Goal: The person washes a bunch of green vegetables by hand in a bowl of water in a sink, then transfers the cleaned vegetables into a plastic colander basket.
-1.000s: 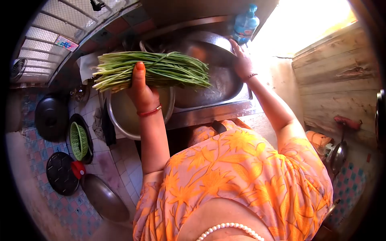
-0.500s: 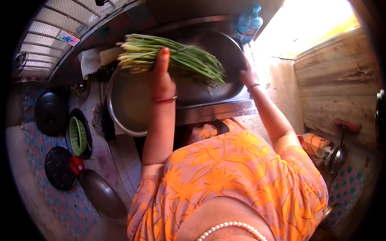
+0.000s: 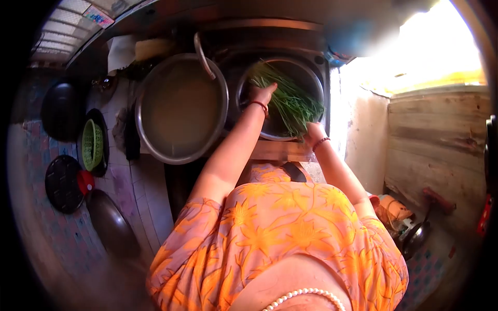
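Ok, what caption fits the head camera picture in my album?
Left hand holding green stalks at a round metal bowl, right hand by its near edge.

The metal sink [image 3: 284, 150] carries a round steel basin [image 3: 310, 76], beneath the left fingers [image 3: 268, 90], with the right fingers [image 3: 312, 129] at its near rim. Left of the left fingers stands a wide pot [image 3: 179, 159], hiding what bears it. Well farther left, a green basket [image 3: 91, 145] is at the edge of the tiled desk [image 3: 149, 184].

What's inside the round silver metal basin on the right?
Long thin green stalks, held by the left hand. Some dark inner wall shows; anything beneath the stalks is hidden.
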